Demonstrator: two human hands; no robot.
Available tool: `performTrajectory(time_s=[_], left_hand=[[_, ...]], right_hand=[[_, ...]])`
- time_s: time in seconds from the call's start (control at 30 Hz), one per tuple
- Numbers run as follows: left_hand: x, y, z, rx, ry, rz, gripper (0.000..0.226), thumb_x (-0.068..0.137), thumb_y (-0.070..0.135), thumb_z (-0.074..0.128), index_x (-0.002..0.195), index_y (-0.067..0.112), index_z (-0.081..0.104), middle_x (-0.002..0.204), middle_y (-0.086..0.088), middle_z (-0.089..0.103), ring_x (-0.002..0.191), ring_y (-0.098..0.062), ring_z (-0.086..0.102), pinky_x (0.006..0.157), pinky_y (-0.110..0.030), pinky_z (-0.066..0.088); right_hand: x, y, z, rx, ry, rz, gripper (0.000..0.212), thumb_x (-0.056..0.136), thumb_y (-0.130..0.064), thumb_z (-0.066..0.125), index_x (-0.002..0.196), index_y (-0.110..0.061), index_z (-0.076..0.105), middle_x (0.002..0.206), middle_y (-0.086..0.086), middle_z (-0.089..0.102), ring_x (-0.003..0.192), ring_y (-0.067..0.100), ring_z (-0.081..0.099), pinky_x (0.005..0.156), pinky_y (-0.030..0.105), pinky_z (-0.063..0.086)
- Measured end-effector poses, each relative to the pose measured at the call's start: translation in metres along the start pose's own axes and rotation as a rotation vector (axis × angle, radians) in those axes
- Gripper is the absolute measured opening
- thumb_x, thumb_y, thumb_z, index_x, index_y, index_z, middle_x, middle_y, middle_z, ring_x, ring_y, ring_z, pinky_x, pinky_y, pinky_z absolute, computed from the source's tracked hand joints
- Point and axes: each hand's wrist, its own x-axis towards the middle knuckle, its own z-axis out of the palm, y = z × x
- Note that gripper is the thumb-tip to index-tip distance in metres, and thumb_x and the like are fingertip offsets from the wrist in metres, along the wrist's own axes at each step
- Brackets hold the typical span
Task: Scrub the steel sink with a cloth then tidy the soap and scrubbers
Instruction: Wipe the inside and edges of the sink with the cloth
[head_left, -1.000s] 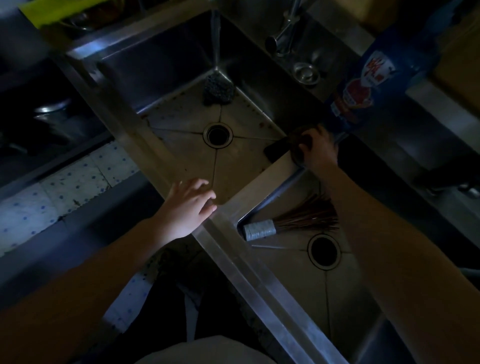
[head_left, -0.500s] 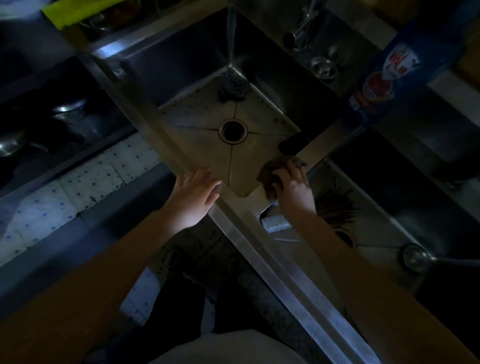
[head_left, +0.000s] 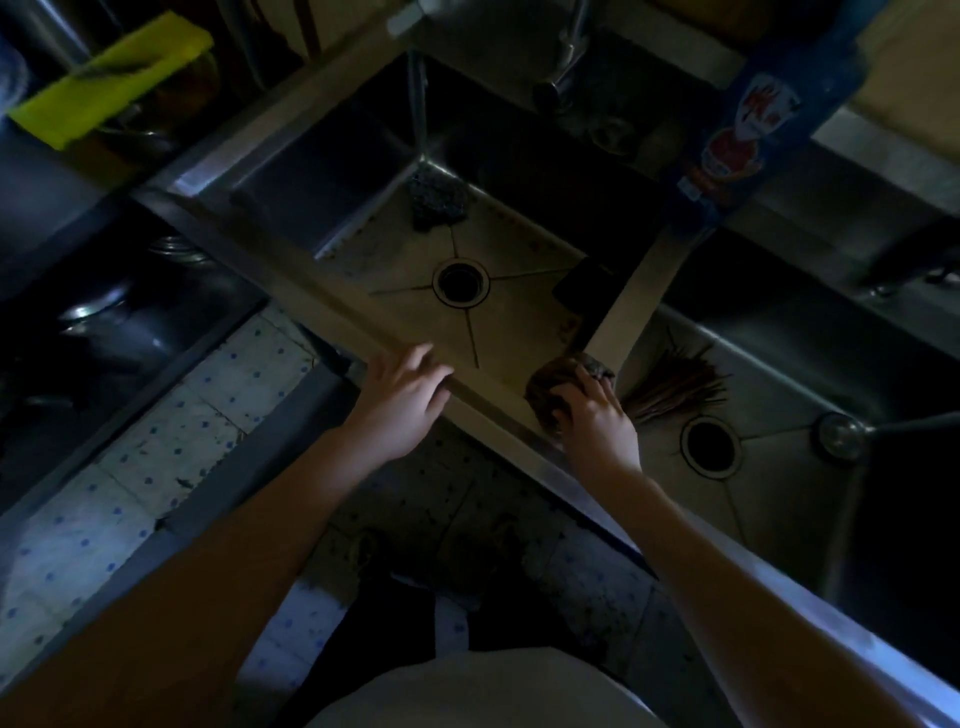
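Observation:
A double steel sink (head_left: 291, 270) fills the dim view. My right hand (head_left: 597, 421) presses a dark brown cloth (head_left: 550, 389) on the front rim where the divider (head_left: 631, 306) meets it. My left hand (head_left: 402, 395) rests on the front rim of the left basin with its fingers relaxed. A dark steel-wool scrubber (head_left: 439, 200) lies in the far corner of the left basin. A dark flat pad (head_left: 584, 286) leans at that basin's right wall. A blue soap bottle (head_left: 743, 130) stands behind the divider.
A twig brush (head_left: 675, 387) lies in the right basin near its drain (head_left: 709, 444). A steel ladle (head_left: 841, 436) rests further right. The tap (head_left: 563, 67) stands at the back, a thin stream of water (head_left: 418, 104) falling into the left basin. A yellow cloth (head_left: 109, 78) lies at far left.
My right hand has dragged the cloth along the divider from its far end near the soap bottle to the front rim. My left hand stays on the rim.

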Motion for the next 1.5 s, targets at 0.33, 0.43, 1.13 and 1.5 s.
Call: performTrajectory(time_s=[0.33,0.43,1.13,1.5], left_hand=[[0.01,-0.062,-0.032,0.012,-0.084,0.186,0.036,0.095,0.038,0.041,0.129,0.026,0.046,0.148,-0.003,0.025,0.128,-0.034,0.034,0.104,-0.048,0.031],[0.014,-0.074,-0.04,0.023,-0.087,0.211,0.036,0.095,0.037,0.043,0.128,0.026,0.048,0.148,-0.003,0.026,0.129,-0.034,0.033,0.105,-0.048,0.032],[0.068,-0.091,-0.059,0.016,-0.094,0.193,0.037,0.096,0.035,0.042,0.131,0.024,0.047,0.149,-0.006,0.027,0.135,-0.03,0.026,0.112,-0.048,0.02],[0.099,-0.136,-0.084,-0.06,-0.2,0.305,0.037,0.096,0.03,0.043,0.132,0.022,0.046,0.153,-0.003,0.018,0.14,-0.026,0.017,0.114,-0.049,0.018]], right_hand=[[-0.01,-0.054,0.006,-0.035,0.112,0.197,0.03,0.093,-0.013,0.047,0.119,-0.022,0.059,0.133,0.002,0.051,0.112,0.029,0.053,0.078,0.039,0.053],[-0.01,-0.074,0.011,-0.026,0.128,0.252,0.029,0.093,-0.015,0.046,0.119,-0.02,0.058,0.124,0.006,0.056,0.105,0.032,0.057,0.078,0.038,0.052],[-0.001,-0.098,0.024,0.118,0.12,0.254,0.023,0.092,-0.021,0.05,0.111,-0.024,0.063,0.122,-0.001,0.055,0.111,0.024,0.053,0.072,0.036,0.052],[0.021,-0.154,0.039,0.142,0.225,0.371,0.023,0.091,-0.015,0.05,0.106,-0.019,0.068,0.127,-0.001,0.056,0.117,0.024,0.048,0.078,0.041,0.054]])
